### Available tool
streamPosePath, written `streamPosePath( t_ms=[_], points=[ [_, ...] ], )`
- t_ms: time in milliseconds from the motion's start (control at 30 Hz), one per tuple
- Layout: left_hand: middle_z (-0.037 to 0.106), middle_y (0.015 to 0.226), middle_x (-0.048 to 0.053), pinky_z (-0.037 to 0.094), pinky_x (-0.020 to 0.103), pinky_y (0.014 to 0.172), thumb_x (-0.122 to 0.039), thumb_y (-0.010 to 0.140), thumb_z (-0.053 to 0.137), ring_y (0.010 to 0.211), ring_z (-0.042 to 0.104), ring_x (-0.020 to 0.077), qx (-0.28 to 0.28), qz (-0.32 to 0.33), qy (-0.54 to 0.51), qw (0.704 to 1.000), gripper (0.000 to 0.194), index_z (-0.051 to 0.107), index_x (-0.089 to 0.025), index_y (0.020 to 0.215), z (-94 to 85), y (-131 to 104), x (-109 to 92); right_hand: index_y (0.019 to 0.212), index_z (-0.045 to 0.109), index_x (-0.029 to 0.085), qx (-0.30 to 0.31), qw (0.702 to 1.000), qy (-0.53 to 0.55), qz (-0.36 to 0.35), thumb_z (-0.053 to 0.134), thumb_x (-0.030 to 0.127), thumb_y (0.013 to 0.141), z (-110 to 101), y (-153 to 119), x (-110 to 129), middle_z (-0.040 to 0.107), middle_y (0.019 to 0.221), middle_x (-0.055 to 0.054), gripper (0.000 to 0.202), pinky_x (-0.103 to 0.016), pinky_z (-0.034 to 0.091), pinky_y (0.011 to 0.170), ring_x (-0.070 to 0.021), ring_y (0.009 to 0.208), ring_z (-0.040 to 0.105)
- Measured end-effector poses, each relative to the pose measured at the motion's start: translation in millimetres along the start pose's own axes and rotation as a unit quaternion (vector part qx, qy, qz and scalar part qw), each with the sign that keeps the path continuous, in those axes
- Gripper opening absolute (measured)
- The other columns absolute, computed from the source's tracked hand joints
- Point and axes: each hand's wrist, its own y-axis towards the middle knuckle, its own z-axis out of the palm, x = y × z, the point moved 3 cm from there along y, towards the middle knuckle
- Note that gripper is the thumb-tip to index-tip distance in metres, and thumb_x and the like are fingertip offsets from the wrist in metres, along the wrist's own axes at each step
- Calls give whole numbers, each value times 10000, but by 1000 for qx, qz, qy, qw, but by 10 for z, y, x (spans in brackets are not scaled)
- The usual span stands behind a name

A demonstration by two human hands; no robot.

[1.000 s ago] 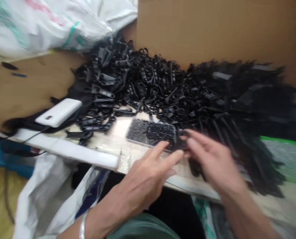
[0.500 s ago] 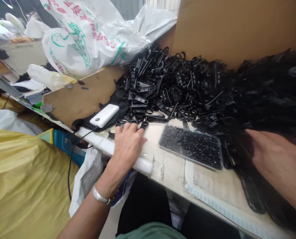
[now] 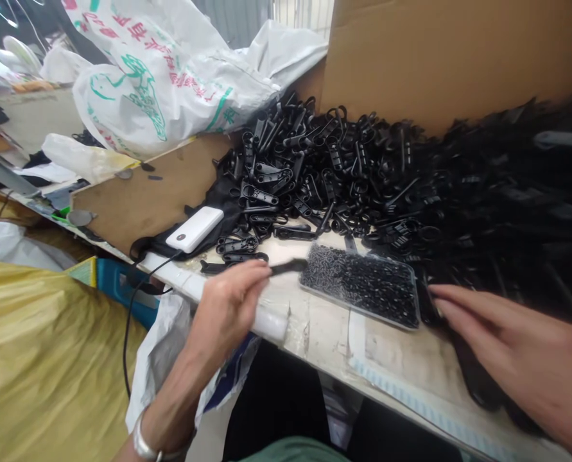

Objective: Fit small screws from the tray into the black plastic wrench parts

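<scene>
My left hand is closed in a pinch on one end of a black plastic part. The part points right, over the bench, toward a clear shallow box filled with tiny dark pieces. My right hand is at the box's right side, thumb and forefinger pressed together beside dark parts; what they grip cannot be made out. Behind both hands rises a heap of black plastic parts, long pieces with ring-shaped ends. Several like them lie just beyond my left hand.
A white power bank with a black cable rests on dark cloth at the left. Cardboard walls the heap at the back. A printed white sack hangs over the left panel. Yellow sacking stands below the bench's left edge.
My left hand has drawn back toward me from the parts near the power bank, lifting a black plastic part. My right hand has moved left and down, closer to the clear box.
</scene>
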Motion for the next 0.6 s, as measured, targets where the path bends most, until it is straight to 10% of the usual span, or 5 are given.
streamPosePath(
  t_ms=[133, 300, 600],
  points=[
    [681, 1130, 52, 519, 221, 839, -141, 898, 518, 961, 667, 145, 135, 60, -165, 975, 201, 700, -197, 961, 299, -248, -356, 948, 711, 291, 75, 995, 39, -53, 515, 359, 880, 67, 113, 254, 725, 949, 10, 219, -322, 520, 645, -190, 744, 679],
    [642, 946, 41, 505, 236, 701, -7, 862, 423, 792, 631, 142, 303, 66, -92, 946, 259, 624, -163, 812, 677, -334, -543, 945, 708, 280, 157, 986, -10, -55, 540, 264, 894, 122, 191, 359, 705, 972, 16, 176, -319, 499, 734, -193, 844, 661],
    [604, 979, 41, 464, 291, 798, -138, 926, 457, 886, 555, 162, 273, 90, -86, 954, 174, 617, -190, 968, 618, -226, -497, 922, 666, 246, 216, 971, -70, -73, 526, 290, 913, 160, 290, 630, 672, 934, -10, 146, -291, 419, 635, -193, 832, 640]
  ],
)
